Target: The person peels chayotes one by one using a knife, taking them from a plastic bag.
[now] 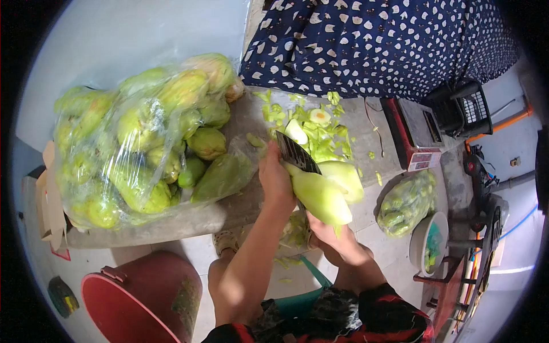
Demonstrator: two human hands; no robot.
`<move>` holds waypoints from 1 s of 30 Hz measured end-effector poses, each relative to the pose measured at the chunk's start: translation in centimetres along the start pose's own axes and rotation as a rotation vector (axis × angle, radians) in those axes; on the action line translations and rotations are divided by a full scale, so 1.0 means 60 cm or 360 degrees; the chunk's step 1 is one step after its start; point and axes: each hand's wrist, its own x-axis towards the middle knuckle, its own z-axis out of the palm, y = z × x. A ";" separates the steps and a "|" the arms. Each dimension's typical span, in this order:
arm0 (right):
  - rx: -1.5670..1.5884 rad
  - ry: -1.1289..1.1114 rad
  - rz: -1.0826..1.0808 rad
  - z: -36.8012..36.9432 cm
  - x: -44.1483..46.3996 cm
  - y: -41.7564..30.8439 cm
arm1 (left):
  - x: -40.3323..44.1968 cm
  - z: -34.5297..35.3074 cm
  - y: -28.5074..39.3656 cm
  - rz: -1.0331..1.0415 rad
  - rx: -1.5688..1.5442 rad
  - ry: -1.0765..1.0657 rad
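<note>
My left hand (pixel 274 178) is closed at the near end of a wide dark knife (pixel 297 153); the handle is hidden in the grip. The blade slants down to the right, touching a peeled pale-green papaya (pixel 323 199) near its narrow end. From below, my right hand (pixel 337 235) grips this fruit, with most of its fingers hidden underneath. Just behind it is another peeled papaya piece (pixel 344 178). Green peelings (pixel 329 146) and pale cut pieces lie beyond the blade on the grey slab (pixel 243 123).
Unpeeled papayas fill a large clear plastic bag (pixel 128 146) on the left. A red weighing scale (pixel 409 134) and black basket (pixel 463 108) stand at right. Below are another filled bag (pixel 407 203), a white basin (pixel 420 243) and a red bin (pixel 143 291). Patterned cloth (pixel 366 46) hangs behind.
</note>
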 end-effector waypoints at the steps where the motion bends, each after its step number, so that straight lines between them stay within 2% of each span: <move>1: -0.0056 -0.0010 -0.0030 -0.002 0.003 0.002 | 0.000 0.001 -0.004 0.0024 0.0028 0.0023; 5: -0.0041 -0.0086 0.0102 -0.014 0.009 0.000 | 0.021 -0.011 -0.024 0.0065 0.0047 -0.0066; 8: -0.0310 -0.0113 -0.0277 -0.008 0.003 0.022 | 0.015 -0.002 -0.024 0.0021 0.0056 -0.0054; 9: 0.0239 0.0041 -0.0033 0.001 0.006 0.017 | 0.020 -0.002 -0.026 -0.0019 -0.0044 -0.0052; 11: 0.0782 0.0201 0.0221 0.010 0.016 0.017 | 0.048 -0.014 -0.043 -0.0069 -0.0141 -0.0051; 13: 0.0545 -0.0098 0.0382 0.009 0.048 0.028 | 0.095 -0.031 -0.062 -0.0024 -0.0148 -0.0149; 15: 0.0623 -0.0035 0.0296 0.001 0.072 0.035 | 0.106 -0.027 -0.067 -0.0086 -0.0181 -0.0109; 18: 0.0601 -0.0712 0.1069 -0.042 0.128 0.024 | 0.113 -0.023 -0.071 -0.0208 -0.0173 0.0068; 19: 0.0606 -0.0709 0.1075 -0.040 0.138 0.035 | 0.120 -0.031 -0.073 -0.0260 -0.0212 0.0039; 21: 0.0893 -0.0843 0.1331 -0.018 0.142 0.073 | 0.141 -0.050 -0.080 -0.0315 -0.0246 0.0014; 23: 0.1079 -0.0721 0.1234 0.002 0.129 0.113 | 0.163 -0.068 -0.091 -0.0113 0.0044 0.0012; 25: 0.1412 -0.0629 0.1289 -0.016 0.138 0.097 | 0.147 -0.053 -0.081 -0.0043 0.0053 0.0057; 27: 0.1443 -0.0627 0.1260 -0.017 0.132 0.106 | 0.131 -0.051 -0.071 0.0028 0.0064 0.0116; 29: 0.1405 -0.0485 0.1000 -0.026 0.130 0.092 | 0.122 -0.051 -0.064 0.0031 -0.0039 0.0144; 30: 0.1411 -0.0454 0.1017 -0.035 0.130 0.081 | 0.130 -0.060 -0.066 0.0034 -0.0042 0.0147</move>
